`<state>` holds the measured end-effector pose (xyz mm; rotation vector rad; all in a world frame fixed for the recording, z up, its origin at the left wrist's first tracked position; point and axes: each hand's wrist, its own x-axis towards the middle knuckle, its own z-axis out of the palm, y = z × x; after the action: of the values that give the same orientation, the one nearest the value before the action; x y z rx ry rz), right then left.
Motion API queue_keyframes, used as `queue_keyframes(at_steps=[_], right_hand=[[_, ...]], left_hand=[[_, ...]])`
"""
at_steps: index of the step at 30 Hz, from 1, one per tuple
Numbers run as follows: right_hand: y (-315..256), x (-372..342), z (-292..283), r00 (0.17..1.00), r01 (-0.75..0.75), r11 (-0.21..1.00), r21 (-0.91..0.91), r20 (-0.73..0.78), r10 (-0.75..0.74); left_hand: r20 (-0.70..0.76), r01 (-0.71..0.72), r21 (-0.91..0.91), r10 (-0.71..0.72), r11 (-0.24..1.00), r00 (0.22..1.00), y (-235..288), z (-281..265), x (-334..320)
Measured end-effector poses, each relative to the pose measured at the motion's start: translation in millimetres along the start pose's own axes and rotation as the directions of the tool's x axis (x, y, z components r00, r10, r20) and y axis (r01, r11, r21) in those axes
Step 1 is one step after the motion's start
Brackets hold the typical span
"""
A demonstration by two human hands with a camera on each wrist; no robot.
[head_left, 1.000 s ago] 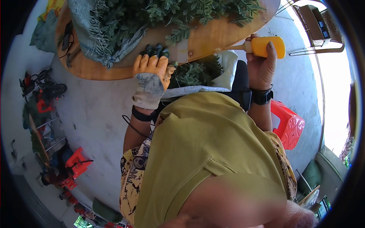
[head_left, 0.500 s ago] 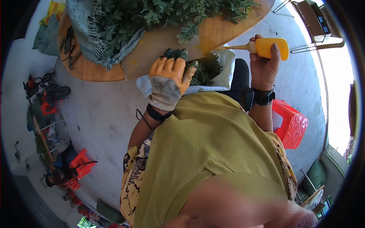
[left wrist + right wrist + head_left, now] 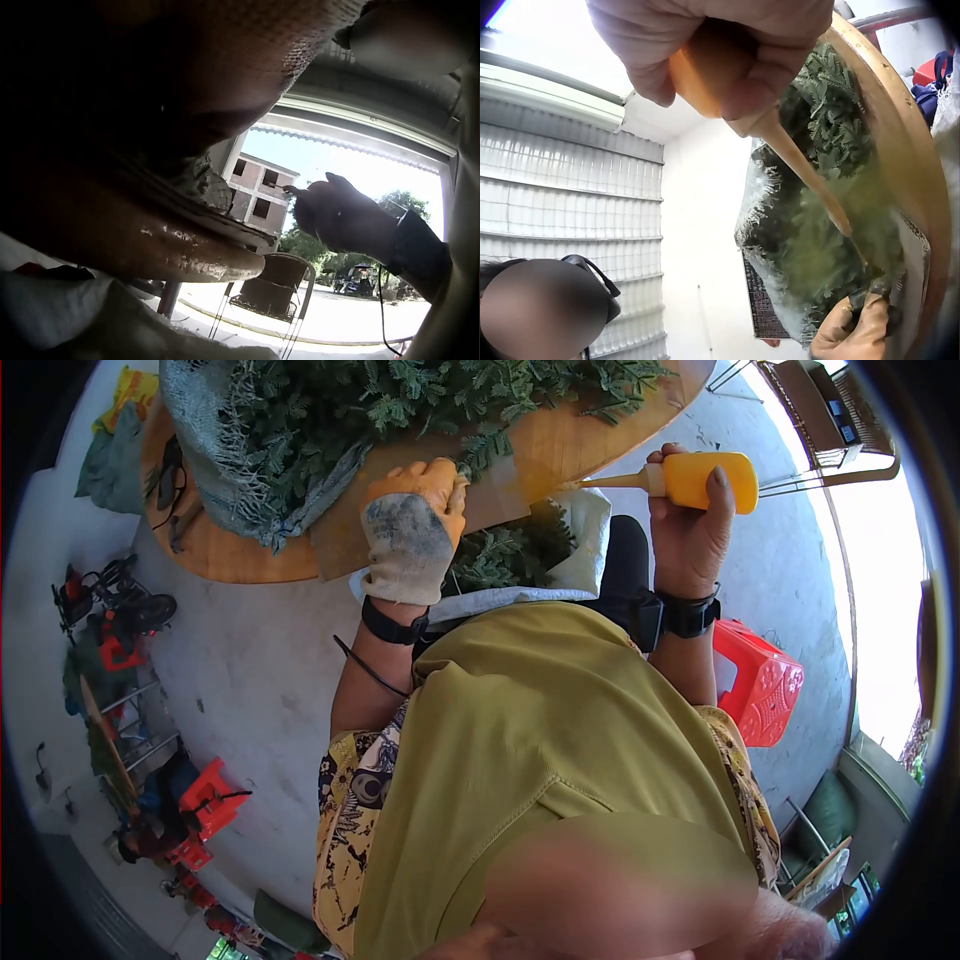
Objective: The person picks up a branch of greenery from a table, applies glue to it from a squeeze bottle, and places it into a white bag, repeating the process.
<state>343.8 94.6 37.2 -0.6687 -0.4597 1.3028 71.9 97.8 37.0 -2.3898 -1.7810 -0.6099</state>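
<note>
My bare right hand [image 3: 690,525] grips a yellow squeeze bottle [image 3: 710,482] with a long tapered nozzle [image 3: 806,176] pointing toward the table. My left hand [image 3: 412,525] wears a work glove, orange over the fingers and grey on the back. It is over the brown cardboard [image 3: 345,545] at the table's near edge, close to the fir branches [image 3: 490,445]. Its fingers bend down, away from the head camera. In the right wrist view the gloved fingertips [image 3: 874,311] meet below the nozzle; I cannot tell whether they hold anything. The left wrist view is mostly dark.
Fir branches spill from a grey-blue woven sack [image 3: 205,430] on the wooden table [image 3: 235,565]. A white bag [image 3: 585,555] with more fir lies at the lap. Dark scissors-like tools [image 3: 172,475] lie at the table's left. A red stool [image 3: 760,685] stands at the right.
The gloved left hand shifted right, then moved back left and farther onto the cardboard, its fingers bending out of sight. The right hand keeps the bottle in nearly the same place.
</note>
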Motion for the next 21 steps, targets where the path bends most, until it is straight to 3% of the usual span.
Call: queue_keyframes(at_steps=[4, 10, 13, 15, 16, 19, 21], right_hand=[[2.0, 5.1, 10.6, 0.999, 0.009, 1.0, 0.019, 0.043, -0.01], [9.6, 13.8, 22.4, 0.991, 0.009, 0.999, 0.039, 0.136, -0.014], [17.3, 8.9, 29.2, 0.999, -0.008, 1.0, 0.012, 0.052, 0.007], [17.8, 6.5, 26.1, 0.997, -0.041, 0.999, 0.003, 0.073, 0.04], [18.7, 6.5, 24.6, 0.993, -0.073, 0.997, -0.009, 0.091, 0.073], [21.5, 6.6, 23.8, 0.998, -0.041, 0.999, -0.028, 0.041, 0.043], [21.1, 7.1, 24.7, 0.999, -0.033, 0.999, -0.023, 0.04, 0.034]], left_hand=[[-0.003, -0.076, -0.129, 0.076, 0.989, 0.997, -10.1, -23.1, -13.0], [-0.013, -0.08, -0.163, 0.079, 0.983, 0.997, -39.0, -41.0, -27.6], [-0.042, -0.052, -0.122, 0.047, 0.991, 0.998, -46.7, -40.1, -29.1], [-0.107, 0.066, -0.115, -0.078, 0.991, 0.991, -38.1, -41.6, -30.5], [-0.105, 0.066, -0.116, -0.079, 0.991, 0.991, -32.6, -39.9, -31.4], [-0.059, 0.08, 0.115, -0.074, 0.99, 0.996, -16.0, -29.4, -35.5], [-0.068, 0.084, 0.12, -0.076, 0.989, 0.995, -16.5, -18.2, -35.8]])
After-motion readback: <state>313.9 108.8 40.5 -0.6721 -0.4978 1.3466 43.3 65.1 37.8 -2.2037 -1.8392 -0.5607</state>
